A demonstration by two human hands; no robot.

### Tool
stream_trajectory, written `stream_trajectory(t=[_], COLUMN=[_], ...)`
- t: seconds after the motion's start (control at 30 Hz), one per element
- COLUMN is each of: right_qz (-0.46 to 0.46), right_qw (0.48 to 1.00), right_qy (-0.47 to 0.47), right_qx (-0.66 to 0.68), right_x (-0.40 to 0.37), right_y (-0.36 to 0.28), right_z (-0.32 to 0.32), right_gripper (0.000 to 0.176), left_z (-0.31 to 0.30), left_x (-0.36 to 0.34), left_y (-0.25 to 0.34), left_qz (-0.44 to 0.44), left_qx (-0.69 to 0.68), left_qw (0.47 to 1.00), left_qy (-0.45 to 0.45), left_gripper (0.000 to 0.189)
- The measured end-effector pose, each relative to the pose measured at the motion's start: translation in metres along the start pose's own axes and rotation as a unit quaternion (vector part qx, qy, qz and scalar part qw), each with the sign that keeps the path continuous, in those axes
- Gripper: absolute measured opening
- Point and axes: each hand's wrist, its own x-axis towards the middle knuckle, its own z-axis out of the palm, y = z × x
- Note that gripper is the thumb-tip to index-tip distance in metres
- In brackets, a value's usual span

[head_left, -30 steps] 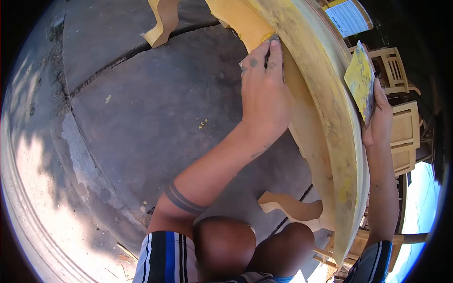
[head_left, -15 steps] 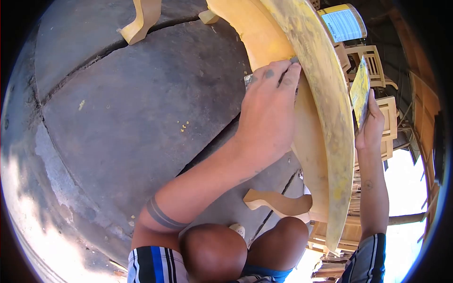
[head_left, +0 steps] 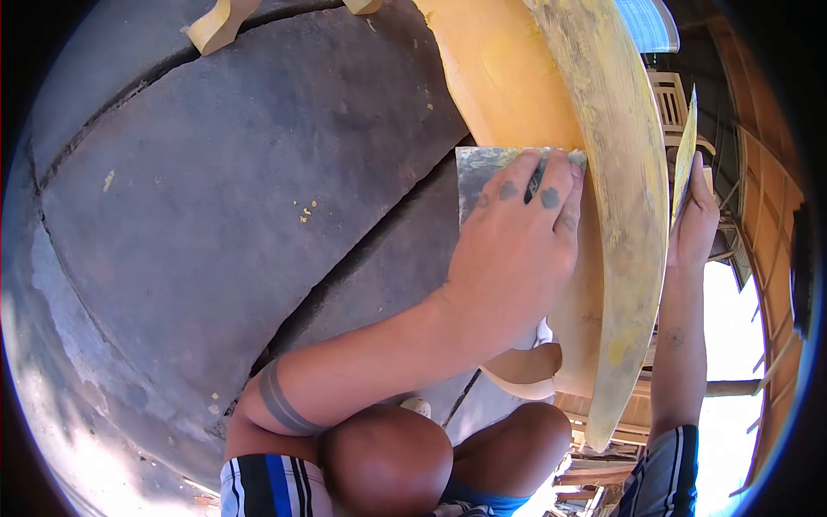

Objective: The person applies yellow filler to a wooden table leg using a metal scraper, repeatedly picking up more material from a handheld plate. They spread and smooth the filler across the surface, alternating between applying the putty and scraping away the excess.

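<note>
My left hand [head_left: 521, 250] grips a flat, smeared scraper plate [head_left: 482, 168], its fingers bent over the far edge, against the inner face of a curved wooden piece [head_left: 629, 198]. Yellow and grey smears mark the broad rim of that piece. Beyond the rim, my right hand [head_left: 696, 224] holds a thin flat board [head_left: 687, 155] with yellow paste on it, tilted nearly edge-on. My left thumb is hidden.
A curved wooden leg [head_left: 525, 366] is near my knees, and another [head_left: 220, 26] stands at the upper left. Cracked concrete slabs [head_left: 215, 172] with yellow crumbs form the floor. A blue-labelled can [head_left: 648, 24] and wooden furniture [head_left: 670, 99] are at the upper right.
My left hand and the scraper have moved down along the wood toward me, and more of the plate shows. The board in my right hand has turned more edge-on. The view has shifted slightly.
</note>
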Motion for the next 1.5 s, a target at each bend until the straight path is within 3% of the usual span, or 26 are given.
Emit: stream_trajectory(t=[0.07,0.17,0.23,0.33,0.43,0.57,0.73,0.8,0.87,0.93,1.03,1.13,1.23,1.3,1.37,1.43,1.5], right_qz=[-0.007,-0.003,-0.007,-0.015,-0.023,0.004,0.006,0.003,-0.014,-0.012,-0.013,0.0,-0.008,-0.021,-0.034,-0.047,-0.044], right_qw=[0.999,0.999,0.999,0.995,0.993,0.998,0.998,1.0,1.0,0.999,1.0,0.999,0.998,0.993,0.989,0.985,0.987], right_qy=[0.034,0.041,0.038,0.099,0.116,0.056,0.058,0.007,-0.001,-0.013,-0.006,-0.018,0.057,0.106,0.132,0.145,0.136], right_qx=[-0.013,-0.019,-0.011,-0.022,-0.016,-0.004,0.001,0.009,-0.003,0.031,0.027,0.038,-0.008,-0.039,-0.064,-0.083,-0.069], right_x=[0.001,0.003,0.001,0.004,0.004,0.003,0.0,0.001,-0.002,-0.005,-0.007,-0.001,-0.003,-0.006,-0.003,-0.002,-0.003], right_y=[0.0,0.0,0.0,0.001,0.002,-0.001,-0.001,-0.002,-0.002,-0.002,-0.003,-0.003,-0.003,-0.005,-0.004,-0.004,-0.003], right_z=[0.006,0.0,0.003,0.004,0.011,-0.004,0.006,0.001,0.0,-0.002,0.004,0.002,0.003,0.01,0.013,0.01,0.007], right_gripper=[0.04,0.039,0.038,0.038,0.038,0.038,0.039,0.039,0.039,0.039,0.038,0.039,0.038,0.036,0.034,0.033,0.033], left_z=[-0.001,-0.035,-0.056,-0.095,-0.108,-0.091,-0.07,-0.072,-0.077,-0.086,-0.076,-0.083,-0.094,-0.095,-0.09,-0.08,-0.086], left_x=[-0.015,0.003,0.025,0.053,0.074,0.091,0.1,0.103,0.097,0.08,0.034,0.025,0.055,0.091,0.092,0.062,0.041], left_y=[0.004,-0.024,-0.061,-0.08,-0.075,-0.095,-0.096,-0.095,-0.087,-0.07,-0.107,-0.107,-0.083,-0.086,-0.095,-0.108,-0.114], left_qz=[0.011,-0.011,0.097,0.291,0.385,0.471,0.471,0.463,0.406,0.29,0.316,0.312,0.334,0.413,0.419,0.359,0.328], left_qx=[-0.063,-0.061,0.04,0.196,0.237,0.146,0.177,0.173,0.186,0.237,0.229,0.208,0.226,0.204,0.2,0.208,0.244], left_qw=[0.997,0.998,0.994,0.936,0.891,0.87,0.864,0.869,0.89,0.909,0.905,0.913,0.906,0.881,0.881,0.905,0.899], left_qy=[-0.039,-0.03,0.006,-0.033,-0.045,0.013,0.014,-0.022,-0.092,-0.185,-0.17,-0.159,-0.127,-0.108,-0.095,-0.091,-0.155], left_gripper=[0.051,0.048,0.046,0.046,0.041,0.028,0.027,0.026,0.025,0.033,0.025,0.023,0.023,0.025,0.025,0.023,0.023])
